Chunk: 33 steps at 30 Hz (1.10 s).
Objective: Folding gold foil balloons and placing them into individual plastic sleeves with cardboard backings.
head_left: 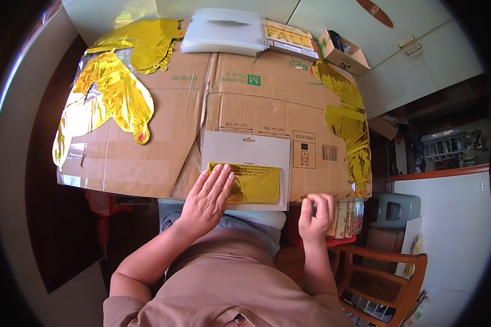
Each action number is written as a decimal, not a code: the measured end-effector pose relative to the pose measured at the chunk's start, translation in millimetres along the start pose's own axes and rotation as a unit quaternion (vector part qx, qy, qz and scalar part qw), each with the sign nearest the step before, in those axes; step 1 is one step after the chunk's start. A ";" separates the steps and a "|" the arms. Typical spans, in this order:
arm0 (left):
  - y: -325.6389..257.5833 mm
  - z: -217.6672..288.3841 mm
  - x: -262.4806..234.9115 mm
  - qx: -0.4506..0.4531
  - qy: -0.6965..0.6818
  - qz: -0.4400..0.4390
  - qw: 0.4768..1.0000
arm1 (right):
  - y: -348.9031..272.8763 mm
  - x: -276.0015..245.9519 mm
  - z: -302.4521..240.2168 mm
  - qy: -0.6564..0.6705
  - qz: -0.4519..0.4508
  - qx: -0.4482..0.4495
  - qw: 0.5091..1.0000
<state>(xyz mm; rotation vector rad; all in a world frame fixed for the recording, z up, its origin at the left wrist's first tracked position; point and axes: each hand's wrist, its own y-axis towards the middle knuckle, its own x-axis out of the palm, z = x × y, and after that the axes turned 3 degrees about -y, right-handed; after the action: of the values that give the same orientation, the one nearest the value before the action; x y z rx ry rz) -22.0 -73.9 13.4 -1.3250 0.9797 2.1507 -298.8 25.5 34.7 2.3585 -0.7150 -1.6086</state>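
My left hand [208, 197] lies flat, fingers stretched out, over the left part of a folded gold foil piece [262, 188]. That foil rests on a white card with a hang hole [245, 150], apparently inside a clear sleeve, at the near edge of the cardboard-covered table [256, 109]. My right hand [317, 217] is curled closed just off that edge, right of the card; whatever its fingers may hold is hidden. Flat gold foil balloons lie at the left [98, 92], far left [147, 43] and right side [348, 128] of the cardboard.
Along the far edge sit a stack of clear plastic sleeves [221, 39], a flat printed package [292, 41] and a small open cardboard box [348, 59] holding black items. A wooden chair [384, 255] and a grey plastic stool [394, 210] stand at the right. White cabinets border the far side.
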 end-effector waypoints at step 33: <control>-36.4 -50.1 -51.3 -0.113 -0.155 0.188 0.963 | -22.3 -2.7 -12.6 0.589 -0.205 0.285 0.728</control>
<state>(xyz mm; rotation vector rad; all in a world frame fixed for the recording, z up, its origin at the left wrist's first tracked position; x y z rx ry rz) 55.1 -87.4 32.0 -0.9020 0.9350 2.7244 -281.9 44.8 32.5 3.3441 -0.3745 0.4185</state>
